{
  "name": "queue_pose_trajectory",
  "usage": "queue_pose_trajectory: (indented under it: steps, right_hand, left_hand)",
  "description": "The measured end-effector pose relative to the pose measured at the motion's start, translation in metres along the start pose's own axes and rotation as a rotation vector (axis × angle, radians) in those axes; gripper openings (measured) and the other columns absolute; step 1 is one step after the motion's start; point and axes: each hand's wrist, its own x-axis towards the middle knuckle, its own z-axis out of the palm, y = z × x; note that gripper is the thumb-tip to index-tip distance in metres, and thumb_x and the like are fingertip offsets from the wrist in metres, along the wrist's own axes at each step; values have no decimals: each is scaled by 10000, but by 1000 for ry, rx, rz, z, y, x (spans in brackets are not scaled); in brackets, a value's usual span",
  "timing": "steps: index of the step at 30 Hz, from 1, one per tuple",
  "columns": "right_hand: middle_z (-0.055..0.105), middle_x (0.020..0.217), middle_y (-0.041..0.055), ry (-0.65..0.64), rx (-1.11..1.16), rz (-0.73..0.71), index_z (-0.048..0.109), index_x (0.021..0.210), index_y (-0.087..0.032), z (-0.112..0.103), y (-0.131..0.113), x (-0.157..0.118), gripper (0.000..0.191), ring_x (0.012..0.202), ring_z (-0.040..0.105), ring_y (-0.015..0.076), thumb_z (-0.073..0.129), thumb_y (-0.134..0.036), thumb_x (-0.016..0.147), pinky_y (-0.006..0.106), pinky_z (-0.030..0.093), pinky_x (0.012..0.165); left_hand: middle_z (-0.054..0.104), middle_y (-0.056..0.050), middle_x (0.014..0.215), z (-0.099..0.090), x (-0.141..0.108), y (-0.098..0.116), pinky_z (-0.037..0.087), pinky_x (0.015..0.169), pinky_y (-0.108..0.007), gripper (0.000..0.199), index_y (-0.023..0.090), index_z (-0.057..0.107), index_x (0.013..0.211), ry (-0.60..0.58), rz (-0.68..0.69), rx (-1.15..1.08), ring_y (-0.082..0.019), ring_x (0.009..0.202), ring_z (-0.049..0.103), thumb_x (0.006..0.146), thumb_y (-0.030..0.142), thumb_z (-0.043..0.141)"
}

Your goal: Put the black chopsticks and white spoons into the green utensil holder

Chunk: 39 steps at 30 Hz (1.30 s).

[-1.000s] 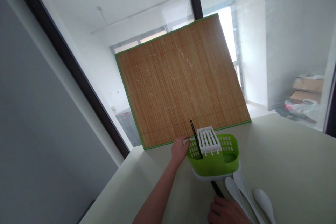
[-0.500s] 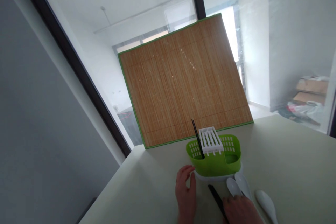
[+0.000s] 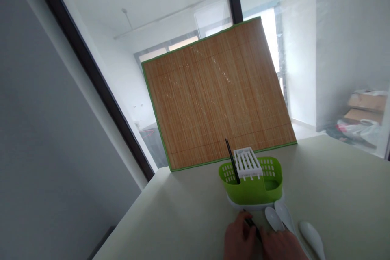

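Black chopsticks (image 3: pixel 251 223) lie slantwise in front of the green cutlery holder, low in the view. My left hand (image 3: pixel 240 235) is curled around their far end, its thumb and fingers closing on them. Just beside it, my right hand (image 3: pixel 282 244) has its fingers bent down over their near part, which is mostly hidden. The green holder (image 3: pixel 251 193) rests on a white base, with a white slatted rack (image 3: pixel 247 162) across its middle. Another pair of black chopsticks (image 3: pixel 232 161) leans in its left compartment.
Two white spoons, a shorter spoon (image 3: pixel 273 218) and a longer spoon (image 3: pixel 283 211), lie side by side near my right hand. A third spoon (image 3: pixel 313 235) lies farther right. Behind the holder, a bamboo mat (image 3: pixel 217 97) with green edging leans against the glass on the white table (image 3: pixel 189 211).
My left hand has moved right, from beside the holder's base to the chopsticks, and its fingers have closed on them. My right hand stays at the same chopsticks.
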Motion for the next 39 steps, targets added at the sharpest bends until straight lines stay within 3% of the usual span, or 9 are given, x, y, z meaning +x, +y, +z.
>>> queue_pose_trajectory:
  steps: [5, 14, 17, 21, 25, 29, 39]
  right_hand:
    - [637, 491, 8, -23, 47, -108, 591, 746, -213, -16, 6, 5, 221, 377, 603, 225, 554, -47, 603, 351, 177, 384]
    - [658, 515, 16, -70, 120, -46, 604, 760, -212, -28, 9, 8, 199, 422, 636, 243, 537, -40, 684, 336, 234, 394]
    - [671, 553, 26, -125, 228, -13, 593, 771, -216, -35, 14, 14, 149, 465, 653, 257, 521, -87, 754, 321, 261, 406]
    - [681, 633, 25, -191, 519, 101, 544, 821, -220, -56, 24, 30, 165, 546, 661, 225, 406, -184, 903, 295, 355, 464]
    - [673, 738, 20, -40, 851, 167, 505, 868, -230, -81, 31, 40, 191, 632, 629, 174, 361, -307, 968, 263, 439, 559]
    - [635, 768, 30, 90, 993, 113, 500, 884, -232, -96, 27, 41, 161, 661, 592, 164, 375, -299, 961, 264, 474, 608]
    - [670, 745, 22, 63, 1045, -70, 510, 877, -237, -99, 9, 36, 140, 626, 635, 155, 386, -235, 940, 244, 508, 577]
  left_hand:
    - [630, -1, 647, 2, 0, -1, 392, 571, -251, 278, 206, 620, 1035, -19, 7, -17, -165, 616, 587, 784, 180, 504]
    - [612, 0, 651, 4, 2, -8, 409, 520, -211, 116, 186, 572, 908, -7, -13, -220, -126, 560, 556, 824, 205, 495]
    - [576, 17, 621, 4, 2, -5, 400, 498, -201, 112, 188, 536, 887, 5, -7, -353, -109, 520, 522, 863, 294, 511]
    - [562, 20, 684, -2, 1, 5, 385, 467, -190, 267, 195, 469, 891, 143, 33, -589, -83, 497, 480, 908, 462, 470]
    - [543, 16, 690, -10, -2, 11, 385, 469, -192, 322, 181, 487, 862, 242, 93, -631, -78, 504, 474, 919, 495, 447]
    - [554, 9, 683, -11, -6, 11, 391, 479, -198, 314, 177, 523, 931, 265, 108, -616, -86, 514, 485, 925, 481, 444]
    - [596, -16, 674, -14, -15, 20, 443, 528, -212, 340, 182, 614, 917, 300, 210, -540, -114, 552, 538, 911, 485, 457]
